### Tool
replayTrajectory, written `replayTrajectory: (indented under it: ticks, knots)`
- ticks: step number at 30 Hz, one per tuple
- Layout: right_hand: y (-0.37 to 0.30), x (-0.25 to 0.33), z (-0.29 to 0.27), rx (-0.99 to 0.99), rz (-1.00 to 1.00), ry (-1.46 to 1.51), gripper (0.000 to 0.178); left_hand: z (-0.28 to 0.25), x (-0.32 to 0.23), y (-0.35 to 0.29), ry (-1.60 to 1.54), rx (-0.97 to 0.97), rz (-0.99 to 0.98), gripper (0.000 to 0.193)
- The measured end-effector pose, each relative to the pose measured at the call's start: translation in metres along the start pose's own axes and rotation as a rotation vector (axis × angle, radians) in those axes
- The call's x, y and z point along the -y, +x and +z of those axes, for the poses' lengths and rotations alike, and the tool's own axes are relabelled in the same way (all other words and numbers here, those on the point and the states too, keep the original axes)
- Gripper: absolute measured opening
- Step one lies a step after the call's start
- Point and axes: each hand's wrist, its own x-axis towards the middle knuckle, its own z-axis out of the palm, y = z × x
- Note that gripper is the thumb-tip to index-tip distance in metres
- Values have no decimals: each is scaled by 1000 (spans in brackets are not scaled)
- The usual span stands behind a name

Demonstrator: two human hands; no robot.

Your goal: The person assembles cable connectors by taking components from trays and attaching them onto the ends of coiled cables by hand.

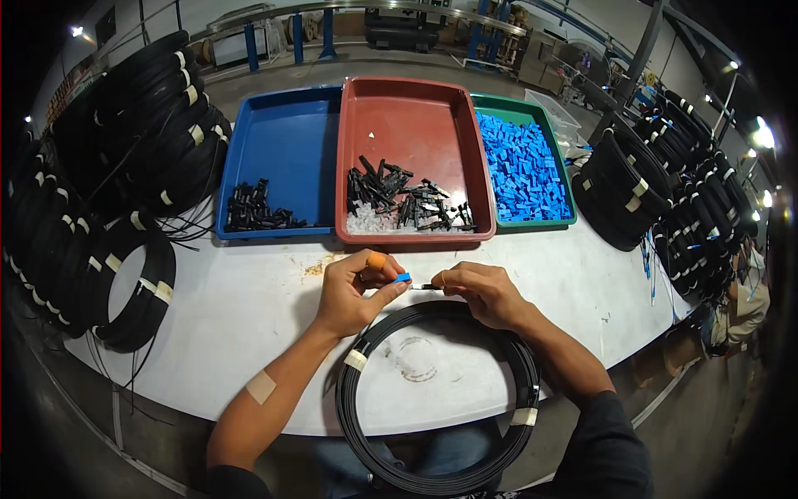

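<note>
Between the thumb and fingers of my left hand (349, 301) is a small blue connector housing (403, 277). An orange finger cot (376, 261) covers one of that hand's fingers. My right hand (490, 293) pinches a slim black connector (429, 287) whose whitish tip points at the blue housing. The two parts are very close; whether they touch, I cannot tell. Below both hands a coil of black cable (347, 399), bound with pale tape, lies over the table's near edge. Where its end meets the black connector is hidden by my right hand.
Across the white table (249, 283) stand a blue tray (287, 125) with black parts, a red tray (407, 104) with black and clear parts, and a green tray (532, 223) full of blue housings. Stacked cable coils (137, 116) rise at left, more coils (623, 187) at right.
</note>
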Motion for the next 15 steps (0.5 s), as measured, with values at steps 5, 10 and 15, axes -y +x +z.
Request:
replayTrajectory:
  ticks: [5, 10, 15]
  knots:
    - [-3, -4, 0, -14, -73, -15, 44, 9, 2, 0, -69, 6, -10, 16]
    - [-4, -4, -4, 21, -68, -43, 49, 18, -4, 2, -24, -49, 29, 16]
    - [-5, -4, -5, 70, -64, -69, 54, 21, -3, -1, -20, -70, 53, 16]
